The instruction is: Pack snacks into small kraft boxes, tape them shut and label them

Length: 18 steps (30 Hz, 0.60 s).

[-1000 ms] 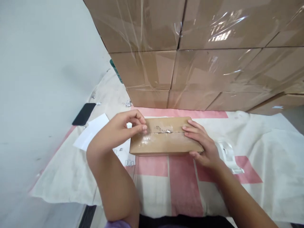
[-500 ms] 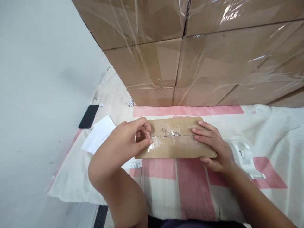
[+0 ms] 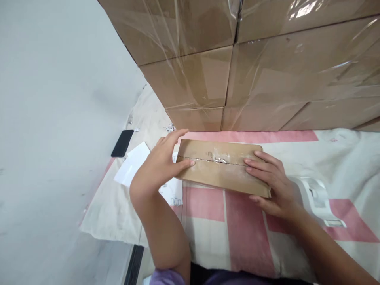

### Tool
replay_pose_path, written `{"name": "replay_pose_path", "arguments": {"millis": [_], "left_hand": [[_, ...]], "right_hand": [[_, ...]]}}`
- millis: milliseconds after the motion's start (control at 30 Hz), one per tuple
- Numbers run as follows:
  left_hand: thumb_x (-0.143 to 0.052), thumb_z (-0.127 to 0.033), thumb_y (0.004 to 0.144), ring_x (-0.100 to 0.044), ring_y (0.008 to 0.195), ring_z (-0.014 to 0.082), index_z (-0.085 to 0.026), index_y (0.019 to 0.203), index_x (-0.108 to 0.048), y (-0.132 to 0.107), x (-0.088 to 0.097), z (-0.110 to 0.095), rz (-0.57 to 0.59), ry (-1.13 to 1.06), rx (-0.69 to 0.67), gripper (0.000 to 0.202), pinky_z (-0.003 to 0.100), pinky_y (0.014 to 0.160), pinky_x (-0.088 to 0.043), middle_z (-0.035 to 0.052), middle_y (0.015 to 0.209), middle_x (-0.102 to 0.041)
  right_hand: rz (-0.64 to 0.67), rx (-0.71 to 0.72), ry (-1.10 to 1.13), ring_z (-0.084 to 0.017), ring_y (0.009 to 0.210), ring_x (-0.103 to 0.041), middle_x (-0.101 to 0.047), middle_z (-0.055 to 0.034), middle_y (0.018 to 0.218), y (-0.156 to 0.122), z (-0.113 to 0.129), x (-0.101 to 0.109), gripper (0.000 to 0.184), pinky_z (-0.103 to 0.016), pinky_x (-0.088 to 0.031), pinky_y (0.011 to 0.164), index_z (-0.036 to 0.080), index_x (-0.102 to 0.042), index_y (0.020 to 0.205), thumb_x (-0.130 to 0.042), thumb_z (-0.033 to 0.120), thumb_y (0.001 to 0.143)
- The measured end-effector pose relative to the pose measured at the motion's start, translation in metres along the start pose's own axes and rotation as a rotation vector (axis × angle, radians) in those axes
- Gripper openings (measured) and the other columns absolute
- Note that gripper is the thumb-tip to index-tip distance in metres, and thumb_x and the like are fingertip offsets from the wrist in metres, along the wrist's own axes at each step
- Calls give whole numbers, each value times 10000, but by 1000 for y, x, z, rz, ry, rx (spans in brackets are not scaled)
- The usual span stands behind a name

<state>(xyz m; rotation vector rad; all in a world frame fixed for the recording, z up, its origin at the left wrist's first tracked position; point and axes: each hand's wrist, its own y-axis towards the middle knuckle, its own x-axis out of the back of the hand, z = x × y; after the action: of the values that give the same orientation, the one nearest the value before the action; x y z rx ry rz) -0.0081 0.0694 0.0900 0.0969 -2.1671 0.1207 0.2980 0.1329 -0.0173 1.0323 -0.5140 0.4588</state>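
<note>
A small brown cardboard box (image 3: 222, 174) lies on the cloth, slightly turned. Clear tape (image 3: 219, 157) runs along its middle seam, with a wrinkled patch and dark marks there. My right hand (image 3: 274, 184) grips the box's right end, fingers over the top and thumb at the near edge. At the left end, my left hand (image 3: 163, 160) rests its thumb on the top by the seam; its fingers are spread and raised off the box. To the right of my right hand sits a white tape dispenser (image 3: 322, 202).
Wrapped cartons (image 3: 196, 79) are stacked behind the box. A black phone (image 3: 122, 143) and white paper sheets (image 3: 132, 164) lie at the left, near the pale wall (image 3: 59, 99). Pink and white cloth (image 3: 246, 233) covers the surface.
My left hand has gone from a near pinch at the seam to spread fingers, with the thumb still on the box. The box's left end has swung away from me.
</note>
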Motion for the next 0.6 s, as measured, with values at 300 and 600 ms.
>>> {"name": "replay_pose_path", "arguments": {"millis": [300,600], "left_hand": [[-623,-448,917,-599,1141,232,-256,1082,-647,40,-23,19,80,-218,-64,254,363,964,-502,30,1199,-641],[-628,-405,938,-665,1057,224,-327,1292,-609,-37,20,7,-478,-27,154,363,343,835,-530,32,1296,-669]], "right_hand": [[-16,0,-12,-406,1412,-455,-652,-192,1324,0,4,-3,479,-635,-447,1108,145,-573,1352,-640,391,947],[-91,-24,17,-424,1427,-437,-613,-203,1363,-1,1,-5,474,-688,-412,1113,152,-552,1388,-602,333,953]]}}
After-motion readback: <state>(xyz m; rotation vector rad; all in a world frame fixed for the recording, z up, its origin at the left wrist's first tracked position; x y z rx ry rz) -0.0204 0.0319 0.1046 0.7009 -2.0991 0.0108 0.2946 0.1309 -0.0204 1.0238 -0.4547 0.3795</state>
